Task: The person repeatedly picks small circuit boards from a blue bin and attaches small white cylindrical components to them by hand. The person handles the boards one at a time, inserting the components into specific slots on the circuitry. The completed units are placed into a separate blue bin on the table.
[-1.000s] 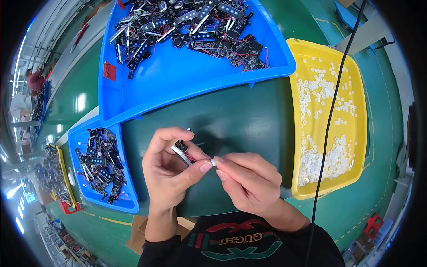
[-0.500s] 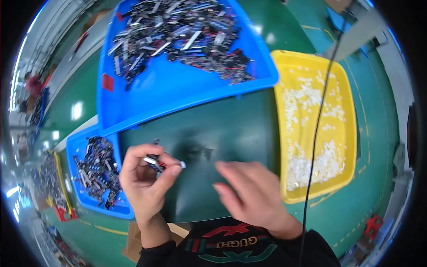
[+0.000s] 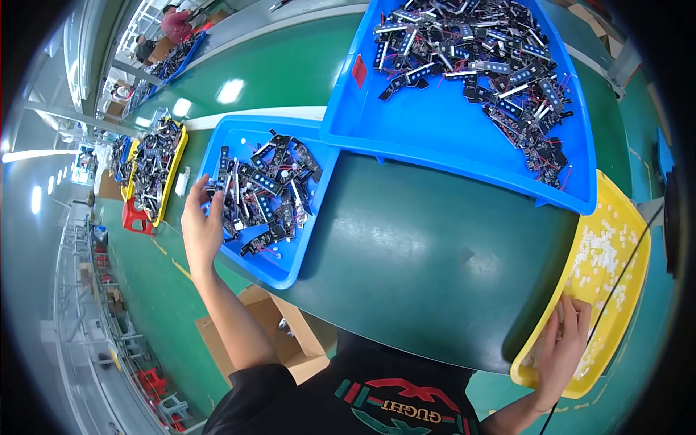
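My left hand [image 3: 201, 228] is at the left rim of the small blue tray [image 3: 308, 250], its thumb and fingers closed round a small dark circuit board [image 3: 211, 191], mostly hidden by the fingers. Inside that tray lie several black circuit boards [image 3: 264, 181] with thin wires and white bits. Over on the right, my right hand [image 3: 564, 348] reaches into the near end of the yellow tray [image 3: 523, 368], which holds loose small white pieces [image 3: 598, 254]. Its fingers are curled down among the pieces; whatever they pinch is hidden.
A large blue tray [image 3: 420, 141] heaped with boards stands at the far side of the dark green table [image 3: 406, 254]. A black cable [image 3: 616, 286] hangs at the right. Below the table's left edge is an open cardboard box [image 3: 254, 319]. People sit far left.
My left hand has gone from over the table to the small blue tray with the board. My right hand has moved right into the yellow tray. The view has turned leftward.
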Tool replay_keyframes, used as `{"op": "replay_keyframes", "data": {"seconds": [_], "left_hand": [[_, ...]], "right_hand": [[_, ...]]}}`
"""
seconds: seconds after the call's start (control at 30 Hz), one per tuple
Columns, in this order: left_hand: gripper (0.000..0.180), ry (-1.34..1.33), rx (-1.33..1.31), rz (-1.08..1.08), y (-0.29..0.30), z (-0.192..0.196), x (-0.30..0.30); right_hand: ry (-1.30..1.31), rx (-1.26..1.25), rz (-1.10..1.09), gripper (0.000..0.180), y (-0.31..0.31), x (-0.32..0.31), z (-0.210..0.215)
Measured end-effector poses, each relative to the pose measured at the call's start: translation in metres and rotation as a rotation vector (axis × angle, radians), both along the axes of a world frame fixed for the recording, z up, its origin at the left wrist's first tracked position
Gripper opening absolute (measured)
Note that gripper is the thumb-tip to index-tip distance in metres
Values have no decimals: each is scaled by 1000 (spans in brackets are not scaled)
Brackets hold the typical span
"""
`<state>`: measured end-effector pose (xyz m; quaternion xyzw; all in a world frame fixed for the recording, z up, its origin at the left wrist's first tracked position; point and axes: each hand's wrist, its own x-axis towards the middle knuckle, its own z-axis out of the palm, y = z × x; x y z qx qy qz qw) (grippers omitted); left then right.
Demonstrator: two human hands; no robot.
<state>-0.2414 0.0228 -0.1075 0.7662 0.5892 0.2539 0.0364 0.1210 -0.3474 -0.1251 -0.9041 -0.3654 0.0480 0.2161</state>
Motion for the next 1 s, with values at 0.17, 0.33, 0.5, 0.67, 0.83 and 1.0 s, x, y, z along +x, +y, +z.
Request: {"op": "replay_keyframes", "data": {"seconds": [0.17, 0.33, 0.5, 0.67, 0.83, 1.0], "left_hand": [[31, 237, 269, -59, -16, 16, 40], [11, -6, 144, -375, -57, 37, 140], [14, 68, 156, -615, -61, 41, 236], [33, 318, 170, -614, 7, 7, 296], [44, 343, 102, -611, 28, -13, 314], [34, 196, -11, -661, 16, 12, 299]], "right_hand": [[63, 72, -2, 22, 2, 4, 2], [84, 144, -46, 14, -1, 10, -6], [35, 211, 5, 15, -8, 13, -10], [25, 271, -5, 11, -11, 12, -9], [-38, 341, -53, 13, -18, 14, -7], [-125, 402, -60, 14, -16, 14, -3]]}}
